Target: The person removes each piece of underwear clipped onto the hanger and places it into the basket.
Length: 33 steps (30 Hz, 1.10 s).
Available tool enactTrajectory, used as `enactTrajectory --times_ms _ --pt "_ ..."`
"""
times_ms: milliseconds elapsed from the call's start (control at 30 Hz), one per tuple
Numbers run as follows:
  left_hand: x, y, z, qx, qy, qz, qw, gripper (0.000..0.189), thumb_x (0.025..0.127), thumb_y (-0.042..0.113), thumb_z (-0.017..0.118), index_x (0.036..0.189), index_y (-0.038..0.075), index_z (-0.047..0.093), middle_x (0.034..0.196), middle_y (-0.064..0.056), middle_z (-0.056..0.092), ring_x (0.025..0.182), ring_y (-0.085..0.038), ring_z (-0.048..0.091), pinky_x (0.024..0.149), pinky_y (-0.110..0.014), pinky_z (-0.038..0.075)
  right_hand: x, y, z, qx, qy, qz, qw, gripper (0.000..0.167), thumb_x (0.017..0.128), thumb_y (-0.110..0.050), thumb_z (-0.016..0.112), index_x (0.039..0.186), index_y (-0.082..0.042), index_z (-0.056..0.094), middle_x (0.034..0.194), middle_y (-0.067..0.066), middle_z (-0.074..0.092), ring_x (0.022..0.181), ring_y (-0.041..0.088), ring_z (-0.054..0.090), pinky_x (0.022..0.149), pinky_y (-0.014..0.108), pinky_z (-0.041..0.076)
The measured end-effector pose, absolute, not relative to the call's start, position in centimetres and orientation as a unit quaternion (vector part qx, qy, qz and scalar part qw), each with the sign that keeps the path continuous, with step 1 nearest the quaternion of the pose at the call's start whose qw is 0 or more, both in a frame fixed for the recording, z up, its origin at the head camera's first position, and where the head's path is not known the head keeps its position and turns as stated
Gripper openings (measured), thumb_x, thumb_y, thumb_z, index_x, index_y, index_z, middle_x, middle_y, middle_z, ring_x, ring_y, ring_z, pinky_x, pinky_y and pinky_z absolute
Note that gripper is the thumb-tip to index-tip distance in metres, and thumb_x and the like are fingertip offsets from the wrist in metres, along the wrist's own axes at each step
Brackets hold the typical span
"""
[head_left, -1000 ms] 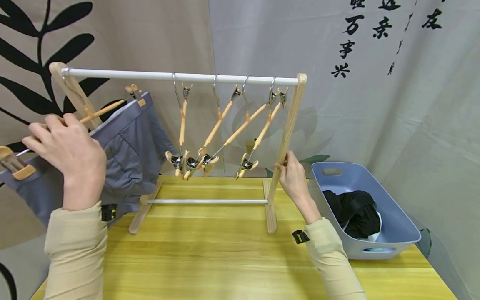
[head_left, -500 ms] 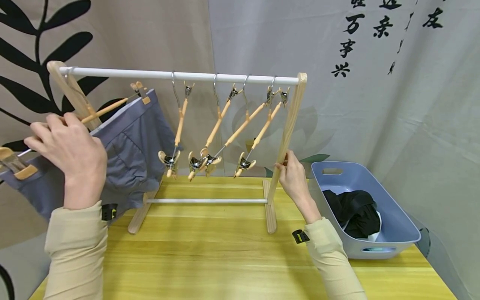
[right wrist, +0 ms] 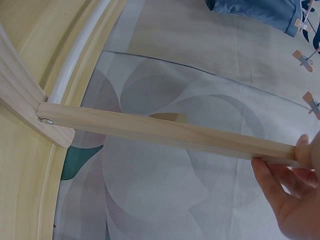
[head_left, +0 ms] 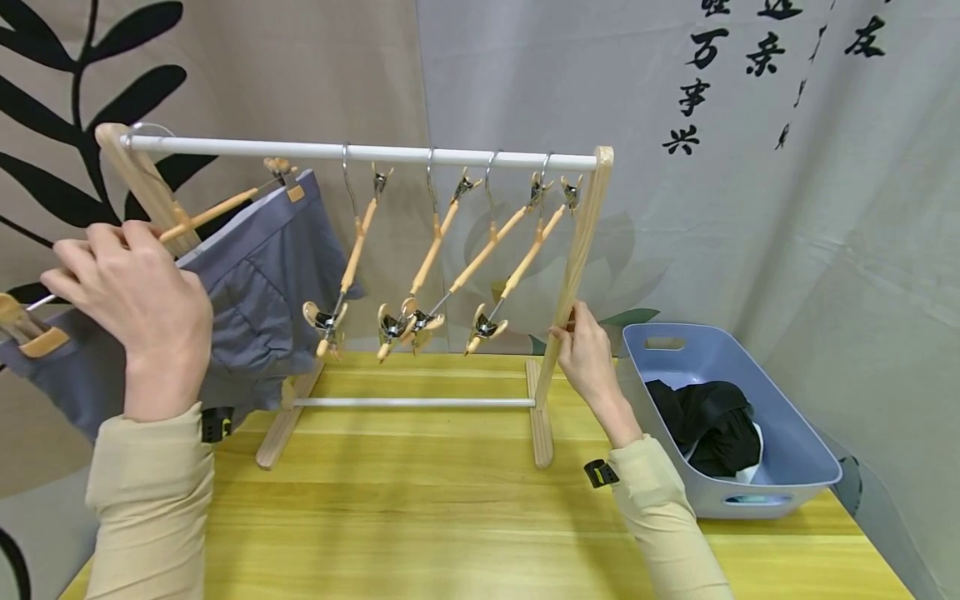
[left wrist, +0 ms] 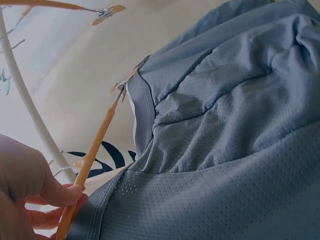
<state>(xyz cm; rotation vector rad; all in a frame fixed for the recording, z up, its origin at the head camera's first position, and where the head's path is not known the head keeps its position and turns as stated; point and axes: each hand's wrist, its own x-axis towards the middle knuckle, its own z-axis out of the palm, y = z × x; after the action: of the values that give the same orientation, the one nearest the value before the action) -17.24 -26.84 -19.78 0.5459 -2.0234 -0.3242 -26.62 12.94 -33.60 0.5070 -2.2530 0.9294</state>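
Note:
My left hand grips the wooden bar of a clip hanger at the rack's left end. Grey-blue shorts hang from its clips, pinched by the waistband. The hanger's metal hook shows at the left end of the white rail; whether it bears on the rail I cannot tell. In the left wrist view, thumb and fingers pinch the hanger bar beside the waistband. My right hand holds the right wooden upright of the rack, and the right wrist view shows fingertips and thumb around that post.
Several bare clip hangers hang from the rail, tilted, between the shorts and the right upright. A blue basket with black and white clothes stands at the right. The rack rests on a wooden table before a printed curtain.
The held hanger's hook has risen into view above the rail's left end. The shorts have shifted slightly up and right, and the leftmost bare hanger has swung left at its lower end.

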Motion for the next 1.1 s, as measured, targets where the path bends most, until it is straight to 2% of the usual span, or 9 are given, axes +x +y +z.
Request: enactTrajectory --times_ms 333,767,1100 --pt "-16.7 -26.4 -19.7 0.207 -0.813 -0.138 0.527 0.04 0.084 -0.003 0.035 0.116 -0.011 0.058 0.119 -0.033 0.053 0.119 -0.053 0.037 0.104 -0.066 0.019 -26.7 13.0 -33.6 0.195 -0.855 0.351 0.328 0.027 0.09 -0.003 0.061 0.112 0.008 0.05 0.092 0.023 0.061 0.088 0.038 0.067 0.07 0.046 0.057" --pt "-15.9 -25.6 -21.1 0.189 -0.807 -0.133 0.544 0.039 0.086 -0.004 0.032 0.112 -0.009 0.06 0.11 -0.032 0.056 0.11 -0.053 0.041 0.097 -0.064 0.024 -26.6 13.0 -33.5 0.193 -0.86 0.348 0.32 0.027 0.091 -0.007 0.059 0.112 0.007 0.05 0.094 0.023 0.06 0.09 0.038 0.067 0.071 0.046 0.057" --pt "-15.5 -24.9 -22.9 0.166 -0.804 -0.141 0.553 0.034 0.084 -0.006 0.039 0.107 -0.01 0.062 0.104 -0.032 0.058 0.1 -0.054 0.043 0.089 -0.062 0.027 -26.7 13.0 -33.6 0.194 -0.86 0.346 0.322 0.026 0.091 -0.005 0.059 0.112 0.008 0.05 0.093 0.024 0.06 0.089 0.039 0.067 0.071 0.046 0.057"
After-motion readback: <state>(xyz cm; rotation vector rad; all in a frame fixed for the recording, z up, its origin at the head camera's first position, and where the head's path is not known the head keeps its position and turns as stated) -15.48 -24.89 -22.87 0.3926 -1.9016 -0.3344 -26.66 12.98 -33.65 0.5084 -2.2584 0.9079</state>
